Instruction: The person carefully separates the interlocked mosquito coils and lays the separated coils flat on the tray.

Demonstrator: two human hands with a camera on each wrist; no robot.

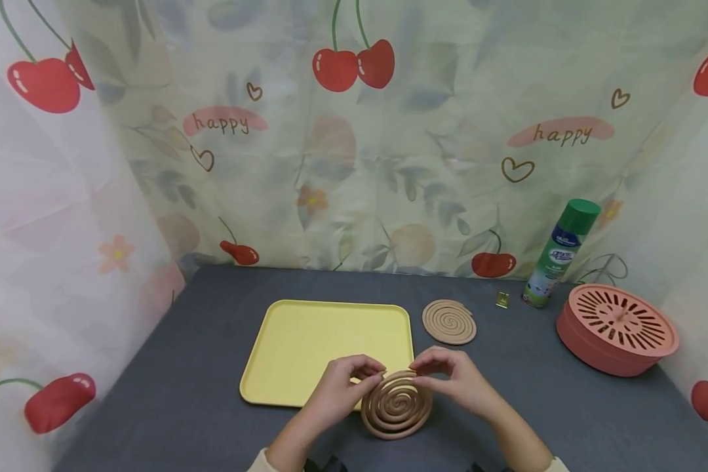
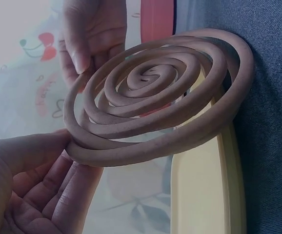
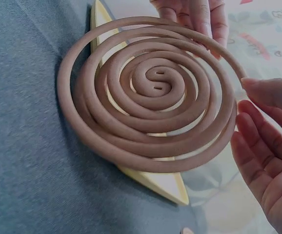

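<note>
A brown mosquito coil (image 1: pixel 398 406) hangs tilted above the table, over the tray's front right corner. My left hand (image 1: pixel 343 388) pinches its outer ring between thumb and fingers. At the upper right of that ring, the thumb and fingers of my right hand (image 1: pixel 455 381) pinch it too. In the right wrist view the coil (image 3: pixel 156 90) shows an S-shaped centre with two small slots, and gaps show between its rings. On the table behind my right hand lies another, lighter-looking mosquito coil (image 1: pixel 449 322), flat.
A yellow tray (image 1: pixel 324 347) lies left of the flat coil. At the right stands a round pink box with a slotted lid (image 1: pixel 618 328). Behind it are a green spray can (image 1: pixel 560 255) and a small gold-coloured metal piece (image 1: pixel 502 299). A printed curtain (image 1: pixel 354 151) borders the table.
</note>
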